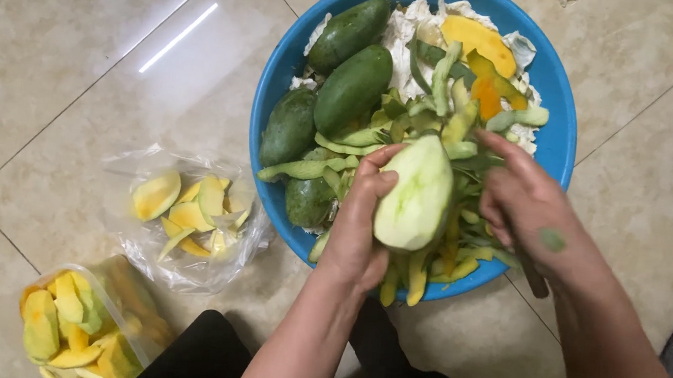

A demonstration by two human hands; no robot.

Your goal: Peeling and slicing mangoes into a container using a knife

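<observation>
Mango (pixel 416 195), peeled pale green, is sitting upright in the left hand (pixel 359 226), whose grip is clasping its side over a blue basin (pixel 559 145). Right hand (pixel 533 212) is closing on a dark tool handle (blade hidden) just beside it. Unpeeled green mangoes (pixel 353 88) and peelings (pixel 444 101) are lying beyond the grip; bagged slices (pixel 186 211) are resting on the floor well apart.

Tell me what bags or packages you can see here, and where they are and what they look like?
Clear plastic bag: on the floor tiles left of the blue basin, open and crumpled, holding yellow-green mango slices.
Second clear bag: bottom left corner, bulging with yellow mango pieces.
No labels, signs or screens in view.
</observation>
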